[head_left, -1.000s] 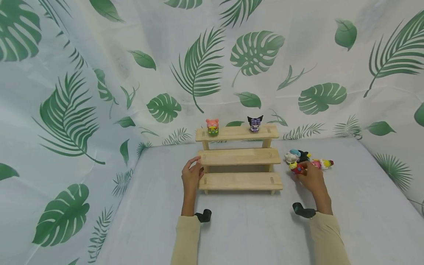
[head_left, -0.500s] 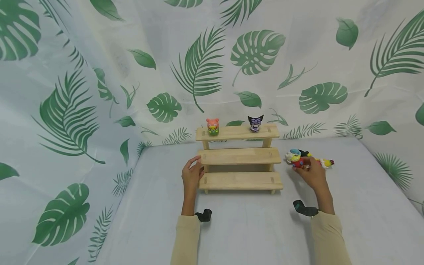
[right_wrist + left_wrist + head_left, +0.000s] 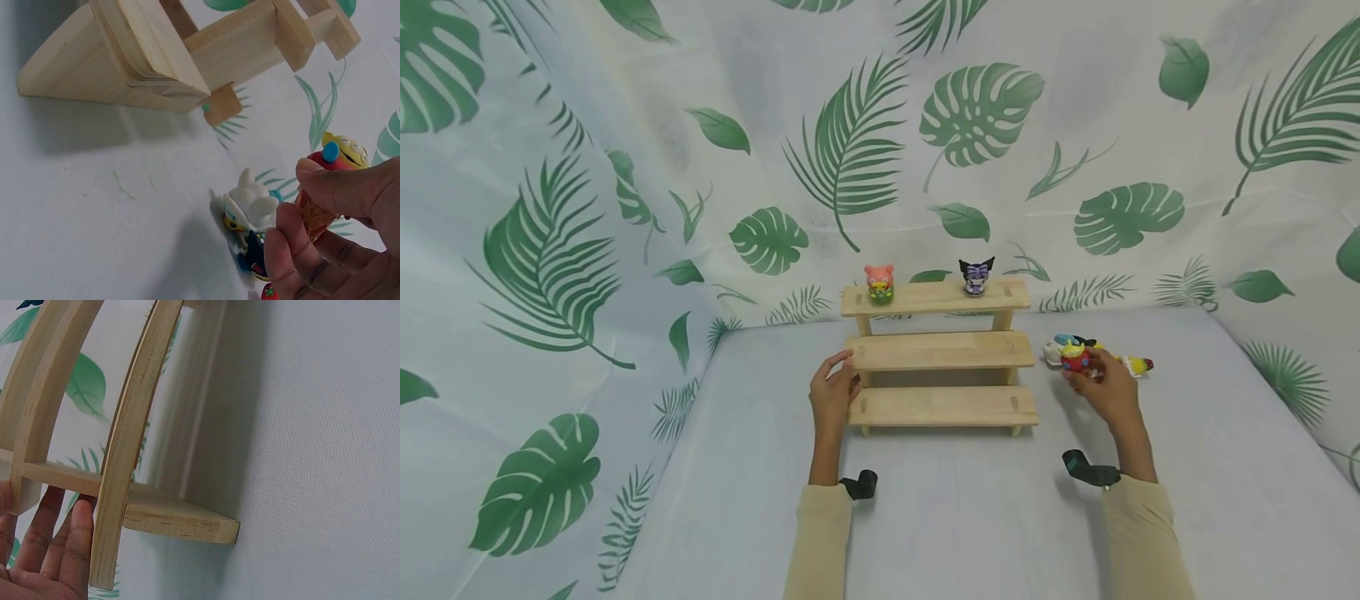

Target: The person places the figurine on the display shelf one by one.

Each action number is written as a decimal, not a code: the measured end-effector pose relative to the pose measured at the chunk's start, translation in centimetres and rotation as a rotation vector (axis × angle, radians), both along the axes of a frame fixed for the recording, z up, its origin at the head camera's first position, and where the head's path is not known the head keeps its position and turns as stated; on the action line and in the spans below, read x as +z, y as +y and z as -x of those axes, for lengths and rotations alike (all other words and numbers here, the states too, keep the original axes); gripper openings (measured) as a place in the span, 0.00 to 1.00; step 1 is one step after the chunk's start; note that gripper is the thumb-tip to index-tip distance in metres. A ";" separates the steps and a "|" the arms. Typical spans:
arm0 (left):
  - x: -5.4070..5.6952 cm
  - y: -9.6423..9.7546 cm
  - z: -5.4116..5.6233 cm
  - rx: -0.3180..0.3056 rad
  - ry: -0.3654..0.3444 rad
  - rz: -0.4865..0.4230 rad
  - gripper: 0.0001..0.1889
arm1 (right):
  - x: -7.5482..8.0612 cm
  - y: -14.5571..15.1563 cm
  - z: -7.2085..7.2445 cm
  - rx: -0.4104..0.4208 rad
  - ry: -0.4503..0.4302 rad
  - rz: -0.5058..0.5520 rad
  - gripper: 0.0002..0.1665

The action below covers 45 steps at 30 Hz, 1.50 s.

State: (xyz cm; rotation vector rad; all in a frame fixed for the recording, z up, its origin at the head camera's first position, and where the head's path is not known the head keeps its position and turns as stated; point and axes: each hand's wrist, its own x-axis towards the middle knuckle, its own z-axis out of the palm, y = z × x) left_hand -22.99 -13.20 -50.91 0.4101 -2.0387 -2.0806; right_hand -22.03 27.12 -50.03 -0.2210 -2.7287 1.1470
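Observation:
My right hand (image 3: 1107, 387) pinches a small toy figurine (image 3: 1075, 358) with a yellow head and red body, held upright right of the shelf. In the right wrist view, thumb and fingers grip its waffle-patterned lower part, and a blue round piece shows on its side. My left hand (image 3: 832, 396) holds the left end of a three-tier wooden shelf (image 3: 942, 352), index finger at the middle tier and the other fingers curled beside its side support (image 3: 62, 478). A pink-and-green figurine (image 3: 880, 285) and a purple-and-black one (image 3: 975, 277) stand on the top tier.
Behind the right hand lie more figurines: a white one (image 3: 251, 203), a dark one (image 3: 255, 253) and a yellow-and-white one (image 3: 1138, 365). White cloth (image 3: 955, 517) covers the table. A leaf-print curtain (image 3: 850, 167) hangs close behind the shelf.
My right hand has picked the red-and-yellow figurine up from the group, raised it slightly and turned it upright. My left hand stays at the shelf's end.

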 end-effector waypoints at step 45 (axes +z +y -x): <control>-0.2 0.1 0.1 0.021 0.004 -0.016 0.15 | 2.6 -3.4 0.4 0.111 0.160 0.450 0.35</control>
